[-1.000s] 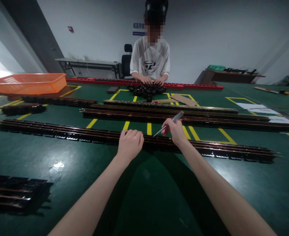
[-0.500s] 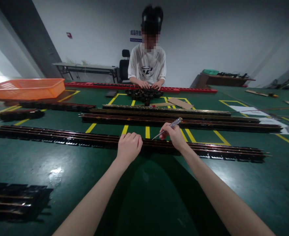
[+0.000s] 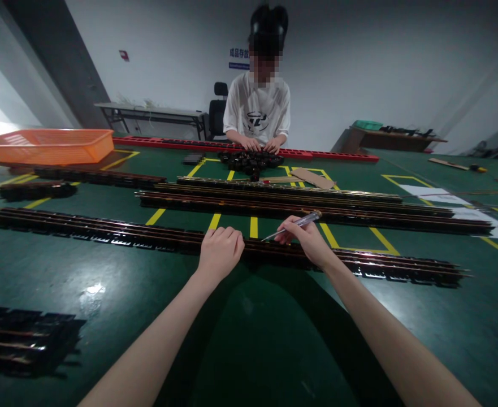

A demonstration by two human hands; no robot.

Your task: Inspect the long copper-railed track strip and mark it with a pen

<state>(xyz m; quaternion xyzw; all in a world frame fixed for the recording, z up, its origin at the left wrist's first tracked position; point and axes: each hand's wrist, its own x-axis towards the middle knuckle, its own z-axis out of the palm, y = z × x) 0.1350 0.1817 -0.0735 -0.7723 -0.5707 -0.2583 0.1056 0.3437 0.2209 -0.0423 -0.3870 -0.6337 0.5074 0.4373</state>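
A long black strip (image 3: pixel 104 226) with copper-coloured rods running along it lies across the green table in front of me. My left hand (image 3: pixel 220 250) is closed over its middle, fingers wrapped down on the far side. Just to the right, my right hand (image 3: pixel 306 240) grips a slim screwdriver (image 3: pixel 309 219) with a clear handle. The shaft slants down to the left, and its tip is at the strip's top, close to my left knuckles. Whether the tip touches a rod is too small to tell.
Behind lie more black strips with rods (image 3: pixel 316 209). An orange basket (image 3: pixel 49 148) stands at the far left; a shorter rodded piece (image 3: pixel 15 342) lies near left. Across the table, a person in a white shirt (image 3: pixel 257 107) handles a pile of black parts (image 3: pixel 252 163) beside a red rail (image 3: pixel 337 155).
The screwdriver has tipped flatter, its handle swinging right and down with my right hand, while its tip stays near the same spot. My left hand keeps its hold on the strip.
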